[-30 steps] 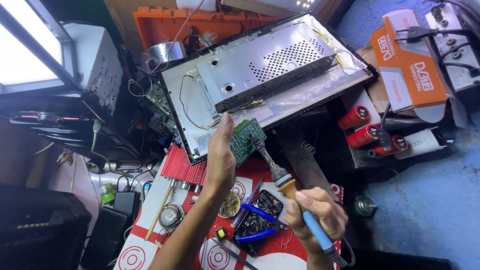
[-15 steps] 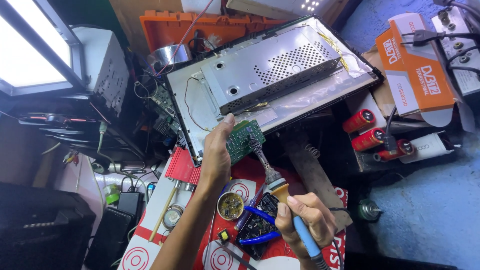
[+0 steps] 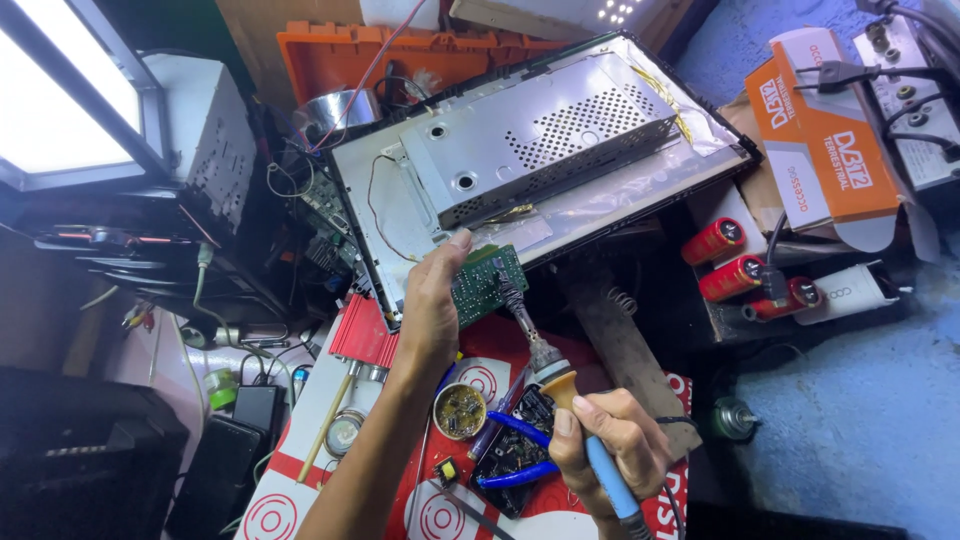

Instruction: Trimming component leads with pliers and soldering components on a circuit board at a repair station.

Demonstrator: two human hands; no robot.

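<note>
Head view: left hand (image 3: 432, 305) reaches up from the lower edge, forearm running diagonally, fingers closed around the left edge of a small green circuit board (image 3: 487, 282), thumb tip on the board's upper corner. The board sits tilted just below the near edge of a large flat panel (image 3: 560, 150) lying back-side up, its perforated metal cover facing the camera. Right hand (image 3: 607, 440) sits low right, wrapped in a fist around the blue handle of a soldering iron (image 3: 545, 365); the iron's tip slants up-left and meets the board's right edge. Open room is scant: a round tin (image 3: 460, 411) and blue-handled pliers (image 3: 525, 450) lie on the red worktop (image 3: 480, 350) between the two wrists. Three red capacitors (image 3: 740, 270) stand well apart to the right, beside an orange box (image 3: 825, 140).
</note>
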